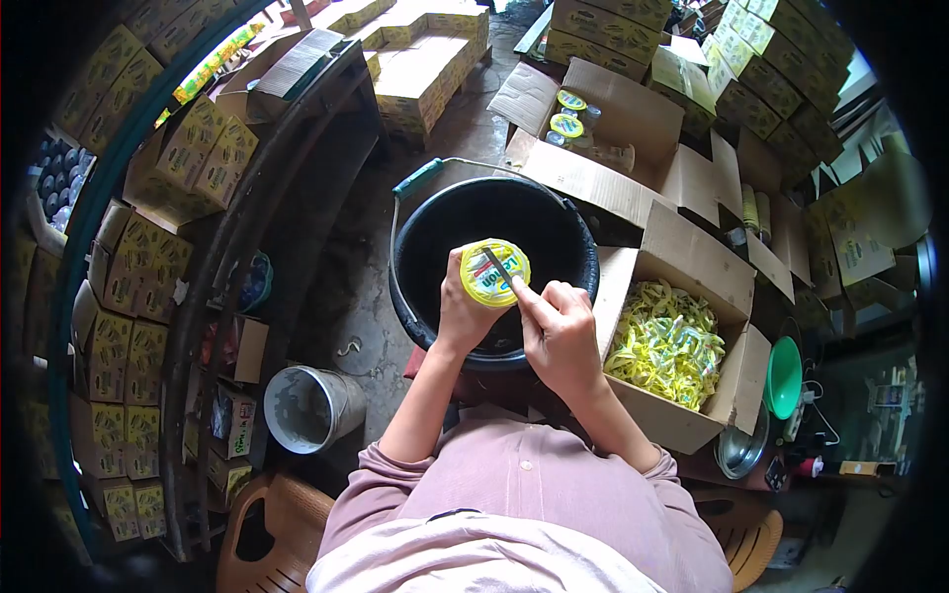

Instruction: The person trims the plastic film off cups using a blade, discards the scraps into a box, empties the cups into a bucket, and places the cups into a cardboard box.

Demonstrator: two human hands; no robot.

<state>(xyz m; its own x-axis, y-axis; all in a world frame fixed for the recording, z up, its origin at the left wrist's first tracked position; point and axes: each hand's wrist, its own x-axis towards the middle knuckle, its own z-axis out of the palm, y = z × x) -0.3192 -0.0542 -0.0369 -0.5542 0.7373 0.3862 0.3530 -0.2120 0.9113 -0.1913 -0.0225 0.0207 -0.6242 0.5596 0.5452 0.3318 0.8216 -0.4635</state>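
Over a large black bucket (415, 326), my left hand (465, 314) is wrapped round a round container with a yellow-rimmed printed lid (480, 281). The lid faces up toward me. My right hand (561, 331) is closed on a small thin blade (494, 263), which lies across the lid. My right fingertips are at the lid's right edge. The container's body is mostly hidden by the lid and my left hand. The bucket's handle, with a green grip (417, 177), rests toward its back left rim.
An open box of yellow strips (667, 346) stands right of the bucket. Behind it, another open box (623, 109) holds lidded containers. A white bucket (314, 410) is on the floor at left. Stacked cartons (129, 267) line the left shelf; a green bowl (784, 378) is at right.
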